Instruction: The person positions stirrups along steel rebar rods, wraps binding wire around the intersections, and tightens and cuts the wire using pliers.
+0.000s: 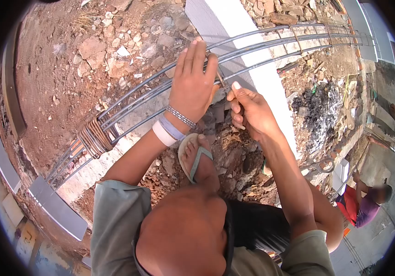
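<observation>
Lengthwise, the steel bars [245, 50] rise from lower left to upper right.

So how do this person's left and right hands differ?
The left hand has fingers extended across the steel bars; the right hand has fingers curled beside them. The left hand has wristbands below it; the right hand has none. Both are gloveless.
</observation>
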Demonstrator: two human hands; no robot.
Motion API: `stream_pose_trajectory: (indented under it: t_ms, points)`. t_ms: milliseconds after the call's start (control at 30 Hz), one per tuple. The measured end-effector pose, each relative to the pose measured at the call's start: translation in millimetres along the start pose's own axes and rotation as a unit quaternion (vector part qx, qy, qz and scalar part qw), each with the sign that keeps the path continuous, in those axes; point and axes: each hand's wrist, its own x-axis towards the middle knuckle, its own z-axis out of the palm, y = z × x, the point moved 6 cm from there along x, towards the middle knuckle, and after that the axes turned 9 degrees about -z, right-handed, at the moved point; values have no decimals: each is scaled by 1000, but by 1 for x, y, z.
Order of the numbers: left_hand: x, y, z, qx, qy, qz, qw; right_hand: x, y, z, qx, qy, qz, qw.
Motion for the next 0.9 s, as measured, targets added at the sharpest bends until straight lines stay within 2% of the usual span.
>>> stream_pose_trajectory:
  t_ms: [33,67,133,167,233,267,400,500,700,800,900]
  points:
    - [0,0,0,0,0,3,1000,0,-2,-2,-22,-8,1,1000]
    - [0,-1,0,0,1,3,1000,2,-12,-4,-127,-1,-45,991]
    - [0,-1,1,-3,1,0,1000,1,-31,-1,-332,13,-129,934]
    - [0,-1,-1,-6,-1,-1,1000,-3,-44,4,-414,32,-231,880]
    - [0,-1,-1,-9,-3,1,1000,-19,-64,21,-549,68,-420,720]
    - [-1,-2,-1,-11,-2,1,1000,-18,-56,20,-560,47,-399,725]
    - [-1,-1,-2,-16,10,1,1000,-33,-50,34,-642,22,-474,602]
    - [-2,-1,-1,-15,11,4,1000,-29,-43,37,-724,14,-413,553]
    - [-1,-1,-2,-23,22,11,999,-14,-29,42,-819,9,-385,424]
    - [-1,-1,-1,-17,25,4,1000,-16,-28,48,-840,9,-387,381]
    - [-2,-1,-2,-8,15,2,1000,-15,-33,45,-803,-36,-384,454]
